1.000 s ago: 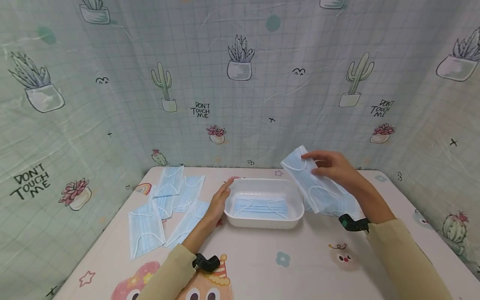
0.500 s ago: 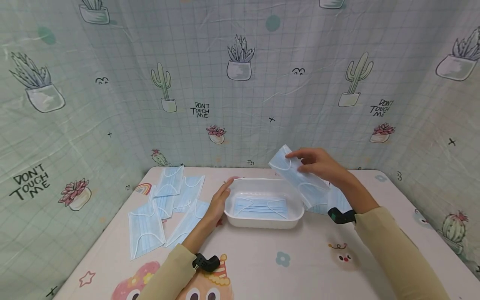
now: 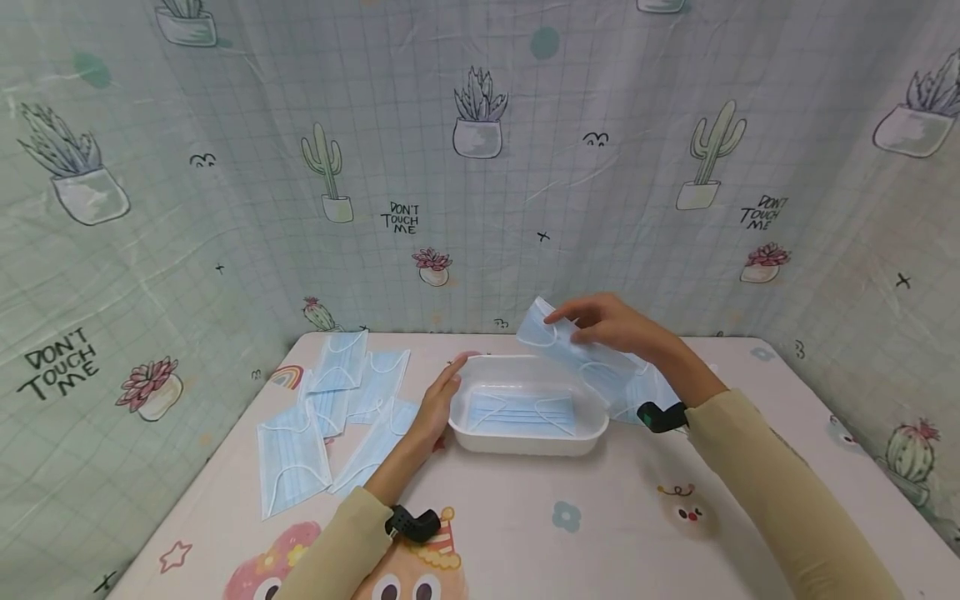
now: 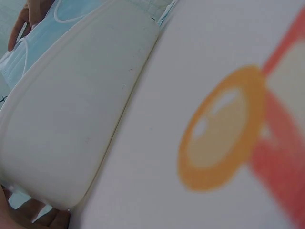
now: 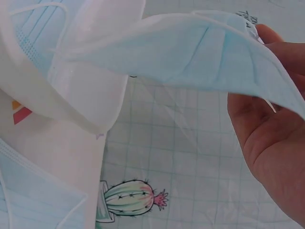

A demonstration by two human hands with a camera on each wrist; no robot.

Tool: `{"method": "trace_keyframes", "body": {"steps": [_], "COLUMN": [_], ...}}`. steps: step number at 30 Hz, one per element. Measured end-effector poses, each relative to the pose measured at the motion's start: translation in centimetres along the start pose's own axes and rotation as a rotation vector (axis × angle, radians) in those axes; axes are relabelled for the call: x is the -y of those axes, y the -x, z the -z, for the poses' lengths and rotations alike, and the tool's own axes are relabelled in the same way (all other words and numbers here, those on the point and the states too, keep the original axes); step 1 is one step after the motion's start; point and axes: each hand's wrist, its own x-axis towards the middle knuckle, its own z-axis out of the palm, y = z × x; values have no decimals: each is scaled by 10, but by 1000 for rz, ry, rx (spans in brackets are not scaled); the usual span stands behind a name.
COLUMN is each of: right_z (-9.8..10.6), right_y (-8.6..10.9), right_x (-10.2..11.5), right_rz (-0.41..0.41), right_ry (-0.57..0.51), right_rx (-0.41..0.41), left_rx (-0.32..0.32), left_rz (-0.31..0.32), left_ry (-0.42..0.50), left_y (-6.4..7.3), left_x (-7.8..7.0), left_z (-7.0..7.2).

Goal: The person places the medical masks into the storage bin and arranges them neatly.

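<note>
My right hand (image 3: 615, 323) pinches a light blue face mask (image 3: 570, 354) between thumb and fingers. The mask hangs tilted over the back right corner of a white plastic container (image 3: 528, 447), and its ear loops show. In the right wrist view the lower end of the held mask (image 5: 190, 55) droops over the container's rim. Another face mask (image 3: 517, 417) lies flat inside the container with its loops on top. My left hand (image 3: 433, 408) rests along the container's left end, fingers extended against the wall. Part of these fingers is hidden by the container in the left wrist view.
Several face masks (image 3: 292, 454) lie spread and partly overlapping on the table left of the container. More masks (image 3: 643, 393) lie on its right, partly behind my right arm. A printed cloth (image 3: 480, 217) hangs behind and beside the table (image 3: 510, 533).
My right hand has carried the mask leftward, from right of the container to over its back right corner. The left hand and the container have stayed in place.
</note>
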Motion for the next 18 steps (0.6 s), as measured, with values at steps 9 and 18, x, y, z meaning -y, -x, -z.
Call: {"method": "trace_keyframes", "body": {"steps": [9,18], "right_z": [-7,-25], "right_y": [-16,-35], "right_x": [5,-1], "right_rz": [39,86], "right_ry": [5,-51], "right_rx": [144,293], "left_rx": [-2,-4], "left_rz": [-9,-8], "left_ry": [1,22], "left_y": [0,2], "left_x": [-1,-7], "left_z": [1,-1]}}
